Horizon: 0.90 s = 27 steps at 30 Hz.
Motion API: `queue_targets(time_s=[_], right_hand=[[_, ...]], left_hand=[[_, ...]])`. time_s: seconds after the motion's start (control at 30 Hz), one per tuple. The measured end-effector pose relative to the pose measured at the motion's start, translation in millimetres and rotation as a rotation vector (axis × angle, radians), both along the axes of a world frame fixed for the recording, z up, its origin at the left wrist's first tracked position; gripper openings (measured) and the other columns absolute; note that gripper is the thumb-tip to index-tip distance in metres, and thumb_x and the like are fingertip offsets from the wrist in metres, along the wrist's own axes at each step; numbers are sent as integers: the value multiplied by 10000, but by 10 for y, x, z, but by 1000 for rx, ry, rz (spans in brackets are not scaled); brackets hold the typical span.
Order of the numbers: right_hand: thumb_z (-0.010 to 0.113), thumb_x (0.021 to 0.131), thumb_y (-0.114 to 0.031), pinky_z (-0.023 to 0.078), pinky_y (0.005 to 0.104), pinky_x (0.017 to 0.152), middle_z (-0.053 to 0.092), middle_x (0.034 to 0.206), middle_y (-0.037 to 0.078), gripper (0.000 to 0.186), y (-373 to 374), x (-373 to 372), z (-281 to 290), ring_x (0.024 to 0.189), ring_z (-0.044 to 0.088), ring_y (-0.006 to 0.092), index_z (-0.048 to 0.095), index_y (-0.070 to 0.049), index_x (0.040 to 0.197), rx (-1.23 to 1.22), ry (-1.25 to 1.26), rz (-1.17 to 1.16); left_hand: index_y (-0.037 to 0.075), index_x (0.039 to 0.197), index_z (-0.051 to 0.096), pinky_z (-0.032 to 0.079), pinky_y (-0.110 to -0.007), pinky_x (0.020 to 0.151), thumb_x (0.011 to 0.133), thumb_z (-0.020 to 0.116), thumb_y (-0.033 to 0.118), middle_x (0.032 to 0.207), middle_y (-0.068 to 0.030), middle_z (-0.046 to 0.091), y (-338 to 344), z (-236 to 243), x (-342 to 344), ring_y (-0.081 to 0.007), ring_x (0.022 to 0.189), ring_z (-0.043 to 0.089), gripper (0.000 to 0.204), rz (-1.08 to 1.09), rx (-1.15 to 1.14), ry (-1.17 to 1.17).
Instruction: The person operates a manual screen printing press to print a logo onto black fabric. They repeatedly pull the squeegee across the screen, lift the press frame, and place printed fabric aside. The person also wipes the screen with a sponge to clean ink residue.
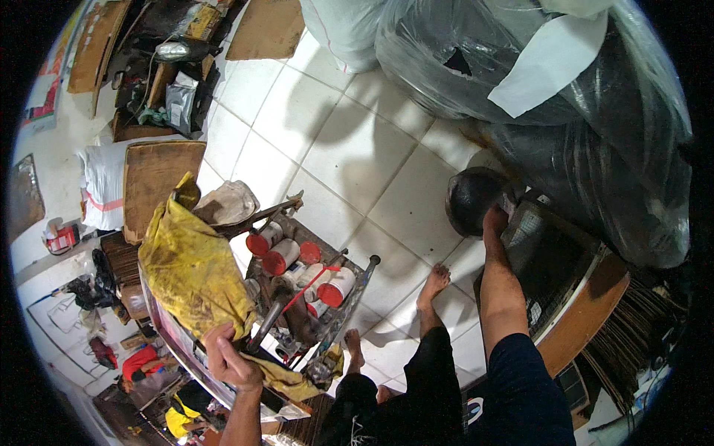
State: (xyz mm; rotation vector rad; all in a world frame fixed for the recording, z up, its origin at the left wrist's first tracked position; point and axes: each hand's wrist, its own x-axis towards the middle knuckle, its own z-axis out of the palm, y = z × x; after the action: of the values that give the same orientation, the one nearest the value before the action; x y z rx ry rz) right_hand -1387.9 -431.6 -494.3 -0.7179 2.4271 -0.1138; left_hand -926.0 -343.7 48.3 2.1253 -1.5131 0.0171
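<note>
Red-capped white cans (297, 260) lie on their sides in a metal tray (355, 293) at the middle of the view, packed with dark tools and a thin red rod; the caps face left and down. Just left of the tray a stained yellow cloth (195, 275) is draped over a cluttered table (175, 343), and a second fold of it trails toward the lower edge.

At the cloth's lower end the left hand (229, 360) rises from the bottom of the view, its fingers curled tight around a dark bar-like tool that runs up toward the tray; the fingers are closed on that bar. On the other side the right hand (496, 221) reaches up and away with the arm nearly straight, resting against a dark round object (472, 197) beside a mesh-topped box (554, 267); whether its fingers are bent or flat I cannot tell.

Bare feet stand on the white tiled floor (357, 149) between the tray and the box. Big black plastic sacks (565, 97) fill the upper right, one bearing a white sheet. Cardboard pieces and a wooden board (156, 178) lie along the left, and a broom's bristles (632, 327) fan out at the lower right.
</note>
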Motion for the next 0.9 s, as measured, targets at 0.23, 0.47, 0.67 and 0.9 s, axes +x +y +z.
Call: queue_targets(time_s=[0.23, 0.47, 0.67, 0.9], right_hand=[[546, 1015, -345, 453, 332, 494, 585, 700, 53, 263, 96, -46, 918, 563, 554, 192, 589, -121, 885, -209, -903, -552], [548, 1024, -258, 451, 262, 568, 642, 981, 4, 297, 339, 220, 2365, 753, 604, 130, 624, -128, 1280, -227, -1162, -281], [519, 1029, -230, 571, 376, 644, 710, 1105, 24, 355, 434, 280, 3555, 854, 681, 211, 602, -170, 1369, -277, -1209, -380], [619, 1017, -273, 471, 452, 1100, 530, 1529, 37, 541, 706, 1389, 5357, 1333, 559, 241, 494, -173, 1533, -701, -1384, -12]], left_hand=[[-84, 895, 704, 513, -414, 845, 935, 530, 4, 934, -205, 718, 55, -52, 92, -316, 857, 658, 199, -40, -63, 48], [27, 1162, 711, 562, -437, 846, 899, 700, 172, 1030, -170, 745, 58, 184, 101, -362, 934, 707, 300, -135, -27, 216], [47, 1426, 577, 354, -499, 1174, 867, 731, 194, 1468, -189, 567, 1304, 819, 863, -360, 1391, 503, 599, -301, -24, 141], [-110, 1456, 466, 295, -509, 1201, 1050, 488, 455, 1475, -358, 477, 4739, -44, 3339, -451, 1406, 436, 696, 1113, 221, -171]])
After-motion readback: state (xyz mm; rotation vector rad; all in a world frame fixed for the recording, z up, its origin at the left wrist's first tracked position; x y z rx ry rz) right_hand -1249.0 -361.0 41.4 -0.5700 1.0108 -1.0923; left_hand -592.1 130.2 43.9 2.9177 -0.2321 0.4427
